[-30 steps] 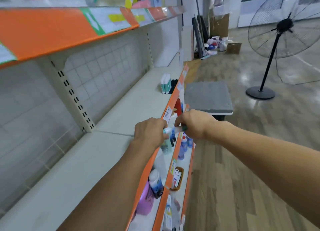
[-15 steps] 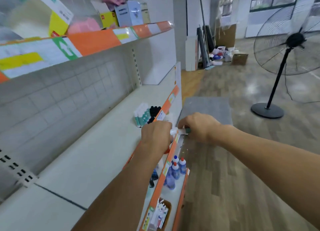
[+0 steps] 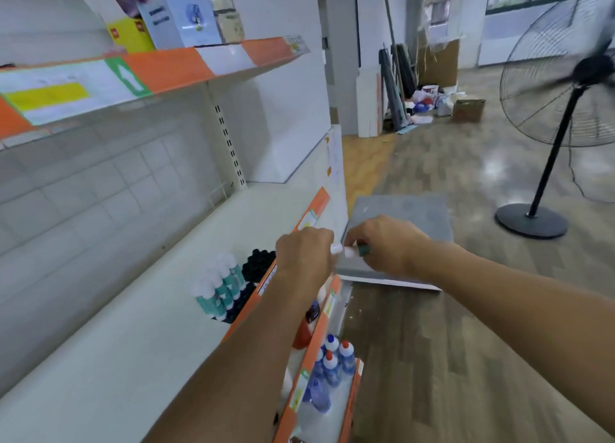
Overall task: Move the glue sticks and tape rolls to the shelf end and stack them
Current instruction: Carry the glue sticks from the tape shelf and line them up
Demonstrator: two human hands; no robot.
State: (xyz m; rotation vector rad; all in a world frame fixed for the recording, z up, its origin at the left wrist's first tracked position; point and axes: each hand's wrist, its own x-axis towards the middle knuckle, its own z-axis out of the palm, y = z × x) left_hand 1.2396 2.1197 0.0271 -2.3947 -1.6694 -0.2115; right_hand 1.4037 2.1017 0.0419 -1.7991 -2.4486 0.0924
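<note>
Both of my hands hold glue sticks with white and teal bodies, above the shelf's orange front edge. My left hand is curled round the white ends and my right hand grips the teal ends; how many sticks are in the grip I cannot tell. On the white shelf below and to the left stands a row of upright white-and-teal glue sticks, with a cluster of black round items touching them on the right. No tape rolls are clearly recognisable.
A grey platform stands on the floor just beyond my hands. Lower shelves hold blue bottles with red and white caps. The upper shelf carries boxes. A large black standing fan is at the right.
The view has advanced along the shelf, so the standing glue sticks and black items are now closer and lower left. Both hands keep the same grip on the glue sticks.
</note>
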